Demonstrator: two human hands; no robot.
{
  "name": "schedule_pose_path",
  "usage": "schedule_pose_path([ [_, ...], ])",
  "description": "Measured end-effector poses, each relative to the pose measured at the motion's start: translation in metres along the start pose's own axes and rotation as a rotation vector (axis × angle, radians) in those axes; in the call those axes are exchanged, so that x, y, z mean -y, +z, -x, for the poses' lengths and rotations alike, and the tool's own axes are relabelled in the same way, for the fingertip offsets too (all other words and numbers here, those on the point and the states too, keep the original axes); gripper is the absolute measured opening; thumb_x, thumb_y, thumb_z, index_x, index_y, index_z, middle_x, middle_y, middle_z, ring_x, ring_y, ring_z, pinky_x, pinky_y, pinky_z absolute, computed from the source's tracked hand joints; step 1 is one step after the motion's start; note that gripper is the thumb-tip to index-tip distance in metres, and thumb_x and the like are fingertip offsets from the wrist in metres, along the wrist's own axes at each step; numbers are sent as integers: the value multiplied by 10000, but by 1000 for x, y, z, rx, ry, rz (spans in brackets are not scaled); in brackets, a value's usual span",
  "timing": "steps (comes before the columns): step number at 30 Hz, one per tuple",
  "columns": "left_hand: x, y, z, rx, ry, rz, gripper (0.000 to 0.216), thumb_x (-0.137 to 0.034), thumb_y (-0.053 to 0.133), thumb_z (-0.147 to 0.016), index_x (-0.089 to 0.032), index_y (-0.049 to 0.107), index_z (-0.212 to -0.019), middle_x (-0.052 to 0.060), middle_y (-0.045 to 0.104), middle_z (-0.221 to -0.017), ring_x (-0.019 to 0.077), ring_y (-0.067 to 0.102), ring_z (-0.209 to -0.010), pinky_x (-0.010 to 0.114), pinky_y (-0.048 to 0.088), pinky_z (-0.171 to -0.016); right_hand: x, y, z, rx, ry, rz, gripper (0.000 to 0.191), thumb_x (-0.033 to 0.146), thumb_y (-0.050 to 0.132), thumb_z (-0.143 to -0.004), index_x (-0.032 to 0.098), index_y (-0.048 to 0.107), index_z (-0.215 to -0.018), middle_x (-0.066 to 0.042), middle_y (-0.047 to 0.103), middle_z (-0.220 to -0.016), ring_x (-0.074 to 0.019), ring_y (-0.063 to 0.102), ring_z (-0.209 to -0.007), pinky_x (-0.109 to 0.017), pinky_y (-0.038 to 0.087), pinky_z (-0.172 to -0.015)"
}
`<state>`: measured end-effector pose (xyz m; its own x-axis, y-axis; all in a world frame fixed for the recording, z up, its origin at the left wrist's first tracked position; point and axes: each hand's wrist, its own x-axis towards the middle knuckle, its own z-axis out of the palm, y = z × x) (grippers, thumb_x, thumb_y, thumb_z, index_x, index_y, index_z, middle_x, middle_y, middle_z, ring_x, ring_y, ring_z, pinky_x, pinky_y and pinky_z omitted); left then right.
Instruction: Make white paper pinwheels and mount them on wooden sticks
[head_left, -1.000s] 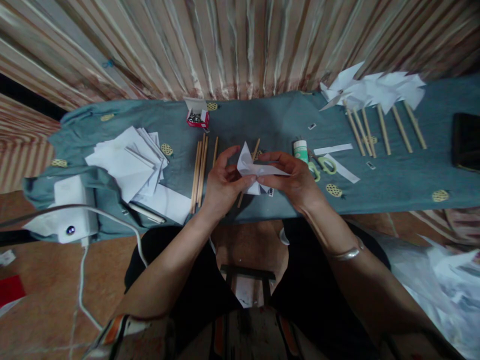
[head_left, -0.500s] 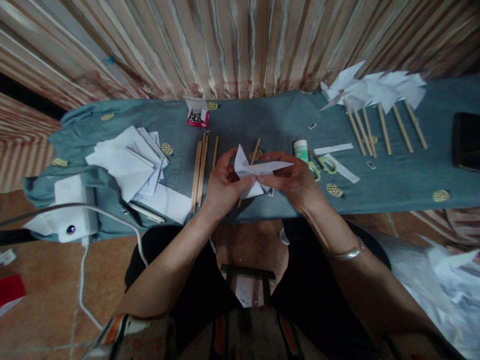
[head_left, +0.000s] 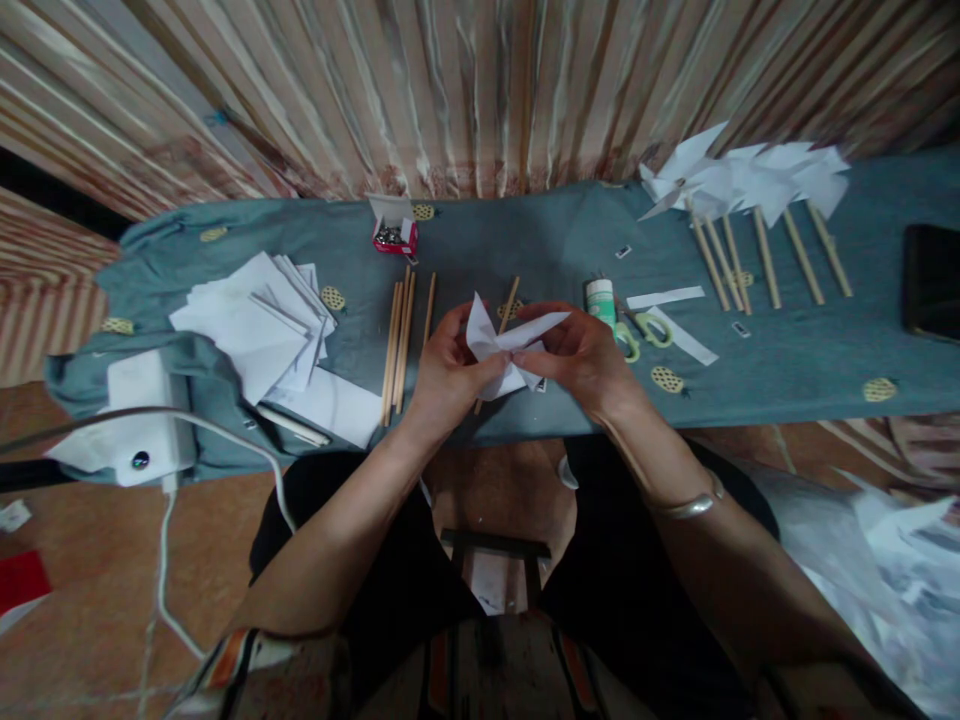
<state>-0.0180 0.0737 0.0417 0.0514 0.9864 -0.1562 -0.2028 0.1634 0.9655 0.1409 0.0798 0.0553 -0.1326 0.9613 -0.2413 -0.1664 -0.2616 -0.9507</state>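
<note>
A folded white paper piece (head_left: 501, 348) with pointed flaps is held above the front edge of the blue-grey cloth (head_left: 525, 240). My left hand (head_left: 444, 372) pinches it from the left, and my right hand (head_left: 586, 358) grips it from the right with bent fingers. One wooden stick (head_left: 510, 300) lies just behind the paper, partly hidden by it. Several more wooden sticks (head_left: 401, 335) lie side by side to the left of my left hand.
A stack of white paper squares (head_left: 255, 325) lies at left, near a white box with a cable (head_left: 142, 415). A red pin box (head_left: 396, 237) stands at the back. Glue stick (head_left: 601, 300), green scissors (head_left: 646, 328), paper strips and finished paper pinwheels (head_left: 750, 190) lie right. A dark object (head_left: 930, 280) is far right.
The paper's right flap has been bent upward and inward, and my right hand has drawn slightly left toward my left hand. The rest has stayed put.
</note>
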Motion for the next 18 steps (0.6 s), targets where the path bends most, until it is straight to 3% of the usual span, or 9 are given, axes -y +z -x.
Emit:
schedule_pose_path([
  [11,-2,0,0,3,-17,-25,641,-235,837,-566,-187,563,-1143,24,674,-935,230,690,-892,344,552,-785,-4,0,-2,-9,-20,26,391,235,845,-555,210,630,-880,12,742,-784,-171,698,-743,-281,565,-638],
  [18,1,0,0,-4,-18,-18,586,-220,825,-563,-197,594,-1101,-2,682,-882,193,683,-825,302,544,-740,-5,2,-2,-10,-2,17,413,252,861,-537,219,630,-877,7,743,-799,-186,703,-764,-294,571,-656],
])
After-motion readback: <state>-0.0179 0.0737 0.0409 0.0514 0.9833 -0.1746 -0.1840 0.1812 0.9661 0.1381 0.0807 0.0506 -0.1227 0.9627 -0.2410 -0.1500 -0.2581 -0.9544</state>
